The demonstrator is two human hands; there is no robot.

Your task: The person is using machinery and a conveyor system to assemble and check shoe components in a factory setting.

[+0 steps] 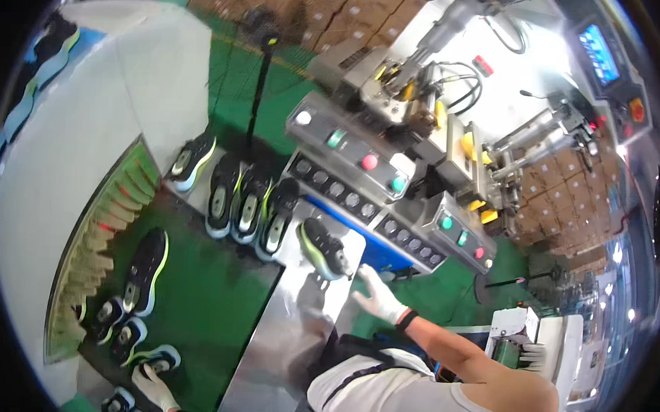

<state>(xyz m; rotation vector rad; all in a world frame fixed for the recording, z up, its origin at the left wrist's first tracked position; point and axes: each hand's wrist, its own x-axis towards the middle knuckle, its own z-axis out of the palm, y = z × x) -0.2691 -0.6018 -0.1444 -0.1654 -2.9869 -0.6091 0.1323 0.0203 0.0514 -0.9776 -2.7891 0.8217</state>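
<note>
My left hand (pixel 150 388), in a white glove, reaches in at the lower left. Its fingers close on the near edge of a black sneaker (pixel 166 361) with a light blue sole. My right hand (pixel 379 298), gloved in white with a black wristband, hangs beside the metal bench with fingers apart and nothing in them. Just left of its fingertips, a black sneaker with a lime stripe (pixel 320 248) lies tilted on the metal bench (pixel 270 349). Three similar sneakers (pixel 248 207) stand in a row farther left, with grey lasts showing in their openings.
A machine with metal arms (pixel 428 100) rises at the back, fronted by a sloped button panel (pixel 350 150) and a second panel (pixel 456 228). At left, a white housing (pixel 30 246) has an opening hung with pale strips (pixel 99 256). More sneakers (pixel 144 268) stand beside it. Stacked cartons (pixel 563 192) are behind.
</note>
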